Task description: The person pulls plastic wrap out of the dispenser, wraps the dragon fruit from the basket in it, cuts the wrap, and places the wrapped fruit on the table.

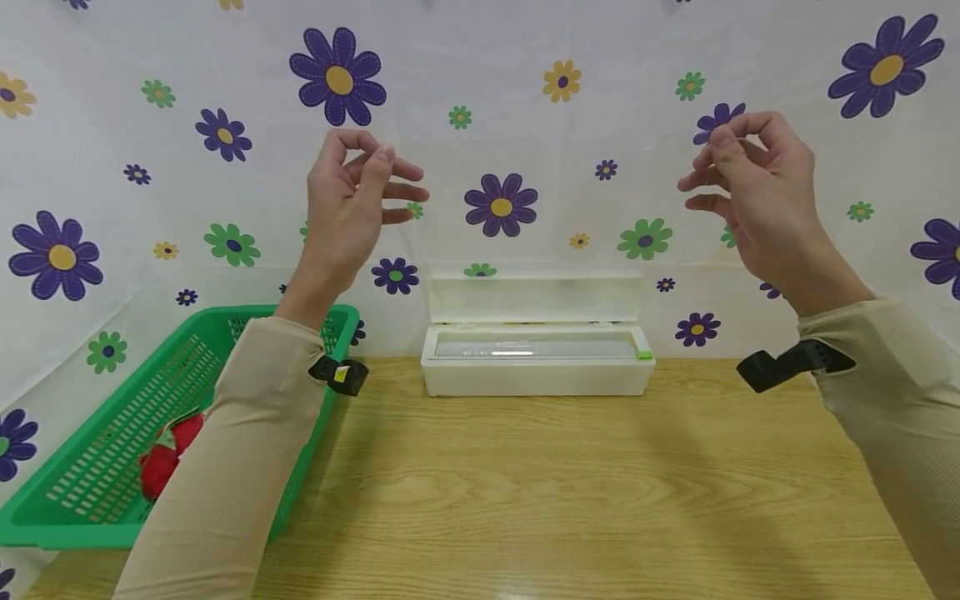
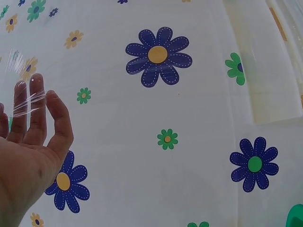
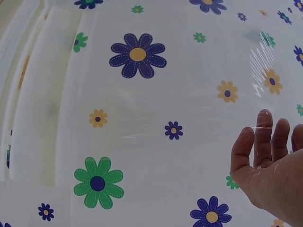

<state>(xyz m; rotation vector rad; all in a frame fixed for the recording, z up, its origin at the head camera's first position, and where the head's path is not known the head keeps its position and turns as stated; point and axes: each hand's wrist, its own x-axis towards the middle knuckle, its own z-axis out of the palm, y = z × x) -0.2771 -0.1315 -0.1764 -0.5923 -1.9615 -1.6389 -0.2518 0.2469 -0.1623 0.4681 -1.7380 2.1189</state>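
Note:
Both hands are raised in front of the flowered backdrop in the head view. My left hand [image 1: 345, 204] pinches clear cling film between thumb and index finger, its other fingers spread. The film [image 2: 29, 104] shows as shiny creases across those fingers in the left wrist view. Opposite it, my right hand [image 1: 768, 196] pinches the film with thumb and forefinger; bright wrinkles in the film [image 3: 261, 66] rise above its fingertips. Below and between the hands sits a white cling film dispenser [image 1: 536, 379], its lid [image 1: 536, 300] raised and a roll [image 1: 525, 346] inside.
A green plastic basket [image 1: 75, 536] stands on the left under the left forearm, holding red things with green parts [image 1: 159, 471]. The dispenser is at the back of the wooden table [image 1: 540, 492], against the flowered backdrop [image 1: 420, 50]. A small green piece [image 1: 643, 356] sits at the dispenser's right end.

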